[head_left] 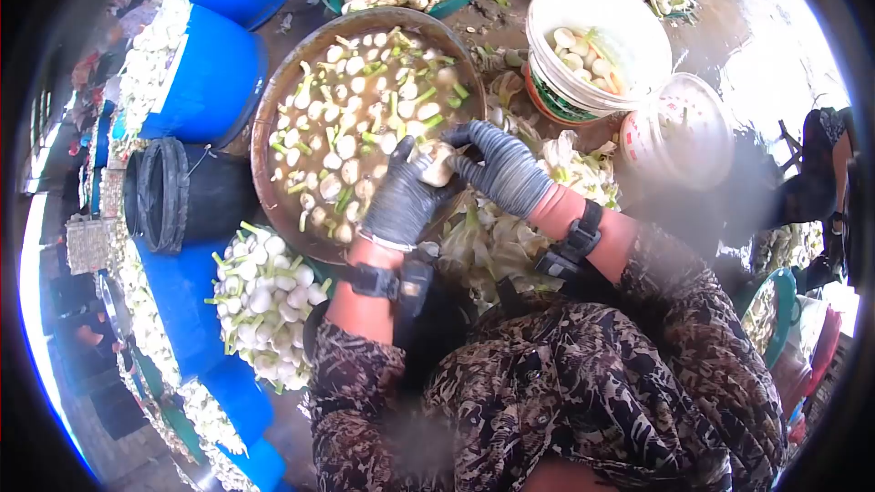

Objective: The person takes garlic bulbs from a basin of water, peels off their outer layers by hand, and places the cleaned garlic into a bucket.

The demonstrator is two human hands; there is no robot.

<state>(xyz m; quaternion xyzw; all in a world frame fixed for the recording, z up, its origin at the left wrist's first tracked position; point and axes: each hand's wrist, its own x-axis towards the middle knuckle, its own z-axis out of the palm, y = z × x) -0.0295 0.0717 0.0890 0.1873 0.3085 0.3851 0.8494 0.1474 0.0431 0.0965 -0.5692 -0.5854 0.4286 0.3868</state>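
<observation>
Both hands wear dark grey gloves and meet over the near right rim of a wide round basin (262, 173). Between them is a whitish garlic bulb (438, 164), partly covered by fingers. My left hand (398, 196) is closed round its left side. From the right, my right hand (507, 169) grips the bulb with fingers curled over it. Murky water in the basin carries many peeled garlic bulbs (346, 146) with short green stems. Pale garlic peelings (497, 241) lie heaped below my right hand.
A white bucket (592, 32) holding some bulbs stands beyond my right hand, with a white tub (679, 132) beside it. Left are a pile of garlic (264, 305), a black bucket (205, 191) and blue containers (214, 73). More garlic fills a green basin (456, 2).
</observation>
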